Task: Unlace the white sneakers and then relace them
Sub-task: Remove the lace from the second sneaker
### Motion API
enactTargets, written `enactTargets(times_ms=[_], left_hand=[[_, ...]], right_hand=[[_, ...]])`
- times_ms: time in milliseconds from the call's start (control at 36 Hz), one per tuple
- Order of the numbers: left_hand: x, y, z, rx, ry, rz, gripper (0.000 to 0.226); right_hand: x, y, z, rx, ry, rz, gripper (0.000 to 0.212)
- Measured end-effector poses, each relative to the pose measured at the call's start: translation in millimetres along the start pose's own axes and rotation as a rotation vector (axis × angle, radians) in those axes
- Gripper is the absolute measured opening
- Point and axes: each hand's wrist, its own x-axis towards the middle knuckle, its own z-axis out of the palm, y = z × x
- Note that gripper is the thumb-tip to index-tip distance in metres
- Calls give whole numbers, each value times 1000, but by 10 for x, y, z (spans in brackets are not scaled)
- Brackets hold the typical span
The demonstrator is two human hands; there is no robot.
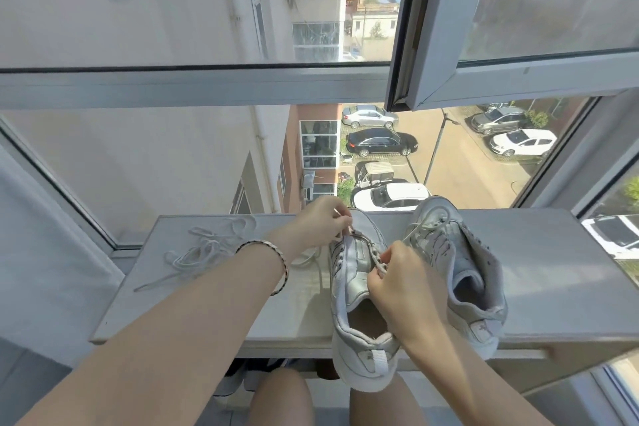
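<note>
Our left hand [321, 222] pinches the lace [381, 267] at the shoe's [356, 290] toe end, and our right hand [397, 282] seems to pinch it mid-tongue. The second shoe [461, 273] sits at three o'clock on the sill [560, 273], and a loose lace [204, 249] lies at nine.

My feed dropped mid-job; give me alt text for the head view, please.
Both hands work on the left white sneaker on a window ledge: the left hand pinches its lace near the toe, the right hand midway up. The other sneaker sits beside it; loose lace lies further left.
</note>
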Motion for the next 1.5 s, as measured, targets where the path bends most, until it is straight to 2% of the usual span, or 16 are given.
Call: enactTargets(times_ms=[111, 167, 306, 417, 556, 639, 722, 833, 889, 972, 1056, 1111, 1222, 1278, 1417, 1500], left_hand=[[-17, -13, -134, -431, -79, -170, 13], [-47, -32, -171, -482, -128, -198, 19], [-98, -158, -262, -368, -161, -187, 29], [-141, -271, -249, -44, 5, 24, 36], [-152, -342, -265, -402, 171, -67, 40], [-191, -296, -276, -649, 67, -167, 37], [-211, -286, -294, -486, 16, -140, 34], [-222, -312, -314, -37, 181, 58, 33], [-239, -336, -338, -265, 256, -1, 33], [-271, -304, -322, -871, 227, -254, 24], [-289, -241, -277, -1133, 187, -341, 16], [-280, -222, -268, -1009, 204, -299, 20], [-280, -297, -369, 50, 422, 42, 26], [-317, -339, -455, 340, 423, 128, 18], [-336, -447, -463, 507, 393, 95, 11], [-333, -404, -313, 398, 279, 72, 32]], right_hand=[[-21, 25, 9, -7, 24, -34, 12], [-31, 31, 10, -82, 51, -34, 9], [-64, 18, -22, -85, 40, -91, 11], [-82, -7, -81, -83, 19, -127, 6], [-81, 30, -122, -115, 64, -143, 14], [-82, 85, -102, -47, 48, -115, 24], [-121, 60, -113, -79, 40, -132, 21], [-130, 7, -146, -96, 35, -164, 16], [-108, 16, -157, -54, 58, -169, 18], [-71, 51, -169, -10, 77, -155, 24], [-68, 48, -164, -21, 61, -139, 25], [-93, 30, -156, -60, 42, -167, 22], [-146, 24, -149, -74, -5, -168, 11], [-164, 23, -161, -107, 7, -154, 11], [-179, -37, -195, -179, -76, -94, 8], [-183, -54, -142, -112, -113, -6, 7]])
